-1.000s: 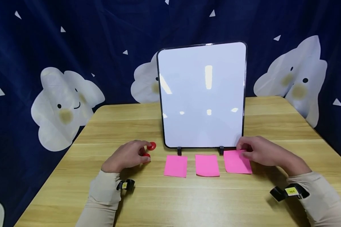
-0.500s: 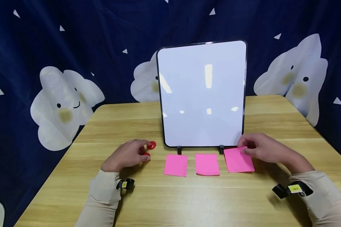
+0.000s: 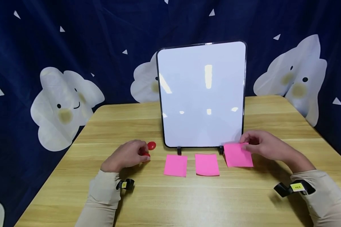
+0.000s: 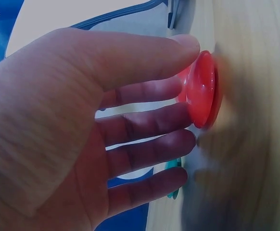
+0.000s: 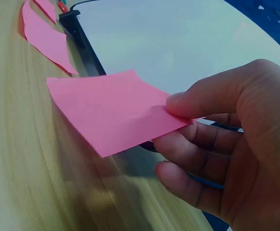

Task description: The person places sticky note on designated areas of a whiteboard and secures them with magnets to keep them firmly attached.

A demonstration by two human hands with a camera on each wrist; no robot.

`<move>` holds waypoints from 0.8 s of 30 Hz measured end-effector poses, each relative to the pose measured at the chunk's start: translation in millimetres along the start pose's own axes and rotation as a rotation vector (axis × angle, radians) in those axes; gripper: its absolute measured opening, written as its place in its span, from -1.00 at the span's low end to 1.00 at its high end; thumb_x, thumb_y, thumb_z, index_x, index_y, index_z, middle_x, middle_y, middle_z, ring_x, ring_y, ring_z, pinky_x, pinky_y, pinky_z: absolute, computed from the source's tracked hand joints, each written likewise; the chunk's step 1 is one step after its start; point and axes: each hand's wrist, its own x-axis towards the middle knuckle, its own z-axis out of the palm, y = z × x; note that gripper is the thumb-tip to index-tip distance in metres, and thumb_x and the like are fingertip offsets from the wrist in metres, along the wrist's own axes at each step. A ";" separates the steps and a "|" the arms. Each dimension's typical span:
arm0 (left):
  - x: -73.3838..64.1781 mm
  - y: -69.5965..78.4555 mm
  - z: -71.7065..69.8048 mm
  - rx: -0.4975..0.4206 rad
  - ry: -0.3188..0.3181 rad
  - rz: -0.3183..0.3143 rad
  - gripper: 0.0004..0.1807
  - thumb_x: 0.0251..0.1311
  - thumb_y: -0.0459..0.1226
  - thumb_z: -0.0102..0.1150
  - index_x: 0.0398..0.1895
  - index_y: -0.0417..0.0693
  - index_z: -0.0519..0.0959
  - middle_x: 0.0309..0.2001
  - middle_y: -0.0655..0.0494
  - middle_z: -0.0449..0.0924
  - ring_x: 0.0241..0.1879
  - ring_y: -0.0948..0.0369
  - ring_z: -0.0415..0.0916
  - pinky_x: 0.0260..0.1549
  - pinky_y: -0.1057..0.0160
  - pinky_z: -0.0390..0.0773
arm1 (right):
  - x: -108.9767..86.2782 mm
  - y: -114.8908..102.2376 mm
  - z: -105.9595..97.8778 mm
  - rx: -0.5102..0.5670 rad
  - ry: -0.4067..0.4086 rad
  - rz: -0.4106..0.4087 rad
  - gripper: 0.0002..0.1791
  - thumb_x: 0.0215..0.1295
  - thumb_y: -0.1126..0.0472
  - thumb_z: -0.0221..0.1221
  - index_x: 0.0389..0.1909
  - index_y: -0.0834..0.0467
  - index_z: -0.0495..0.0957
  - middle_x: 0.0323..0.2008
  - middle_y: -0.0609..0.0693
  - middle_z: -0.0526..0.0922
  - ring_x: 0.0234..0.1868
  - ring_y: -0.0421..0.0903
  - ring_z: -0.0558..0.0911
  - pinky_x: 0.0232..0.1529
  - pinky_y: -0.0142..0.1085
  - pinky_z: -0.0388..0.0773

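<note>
My right hand [image 3: 264, 146] pinches a pink sticky note [image 3: 238, 156] by its upper right corner, thumb on top and fingers beneath. In the right wrist view the note [image 5: 111, 110] is raised above the table and bends slightly. Two more pink sticky notes [image 3: 175, 165] lie in a row to its left. My left hand [image 3: 128, 154] rests low over the table at the left, its thumb and fingertips around a red round magnet [image 4: 201, 91]. Just beyond those fingertips lies another red round magnet [image 3: 151, 145].
A whiteboard [image 3: 201, 94] with a black frame stands upright on small black feet [image 3: 179, 151] behind the notes. Partly hidden behind the left fingers is a small green object [image 4: 172, 179]. A dark blue curtain [image 3: 113, 25] hangs behind the wooden table [image 3: 187, 201].
My right hand has lifted the rightmost sticky note and moved it slightly up and right. The left index finger has come off the farther red magnet, towards the thumb.
</note>
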 end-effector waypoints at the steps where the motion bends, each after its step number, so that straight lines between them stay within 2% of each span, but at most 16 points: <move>1: 0.0 -0.4 0.3 0.002 -0.001 0.003 -0.80 0.09 -0.12 0.47 -0.38 0.12 0.60 -0.46 0.27 0.49 -0.42 0.23 0.40 -0.40 0.20 0.43 | 0.2 0.1 0.0 0.005 0.007 -0.002 -0.93 0.34 0.29 0.27 -0.21 0.15 0.59 -0.33 0.05 0.54 -0.29 -0.05 0.50 -0.34 -0.31 0.50; 10: 0.8 -2.2 2.0 0.004 0.001 0.009 -0.81 0.09 -0.13 0.48 -0.42 0.14 0.60 -0.46 0.27 0.49 -0.42 0.24 0.39 -0.41 0.21 0.43 | 1.8 2.2 3.8 -0.002 0.126 0.011 -0.92 0.39 0.25 0.24 -0.16 0.15 0.59 -0.30 0.06 0.54 -0.30 -0.01 0.47 -0.37 -0.31 0.44; 18: 0.4 -1.8 1.9 0.002 -0.001 0.003 -0.80 0.09 -0.13 0.48 -0.45 0.14 0.59 -0.46 0.27 0.49 -0.43 0.23 0.39 -0.43 0.21 0.43 | 3.9 2.9 9.1 -0.052 0.233 -0.038 -0.87 0.37 0.24 0.28 -0.11 0.14 0.61 -0.30 0.04 0.57 -0.31 -0.05 0.48 -0.38 -0.36 0.45; 24: 0.7 -1.5 1.4 -0.002 -0.005 -0.010 -0.80 0.09 -0.11 0.48 -0.47 0.15 0.59 -0.47 0.26 0.50 -0.44 0.23 0.40 -0.46 0.22 0.43 | 4.7 -1.2 11.3 -0.086 0.304 -0.046 -0.86 0.35 0.24 0.30 -0.12 0.15 0.61 -0.30 0.05 0.58 -0.32 -0.06 0.47 -0.40 -0.39 0.43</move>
